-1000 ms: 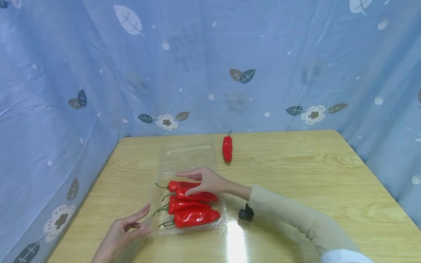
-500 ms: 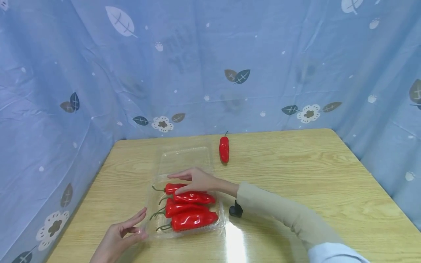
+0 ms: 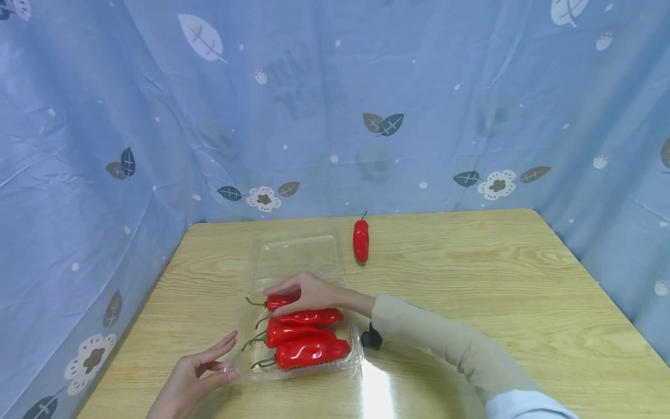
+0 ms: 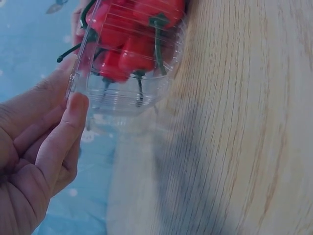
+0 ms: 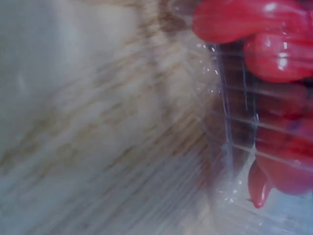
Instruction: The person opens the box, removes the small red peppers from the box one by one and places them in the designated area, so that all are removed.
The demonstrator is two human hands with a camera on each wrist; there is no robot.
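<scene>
A clear plastic clamshell container (image 3: 298,375) stands on the table, with several red peppers in its base, such as the nearest pepper (image 3: 312,352). Its lid (image 3: 300,256) lies folded back toward the far side. My left hand (image 3: 191,375) pinches the container's left rim between thumb and fingers; in the left wrist view, fingertips (image 4: 77,104) meet the rim. My right hand (image 3: 309,293) reaches over the base and holds the farthest pepper (image 3: 278,301) near its stem end, thumb on the near side and fingers beyond. The palm hides the rest of that pepper.
A loose red pepper (image 3: 360,240) lies to the right of the lid, stem away from me. The wooden table (image 3: 471,279) ends at a blue patterned curtain (image 3: 314,116) at the back and sides. A black object (image 3: 371,337) hangs under my right wrist.
My right hand has moved left and come down, its thumb and fingers now around the farthest pepper. The left hand has closed in on the container's rim. The view shifts slightly.
</scene>
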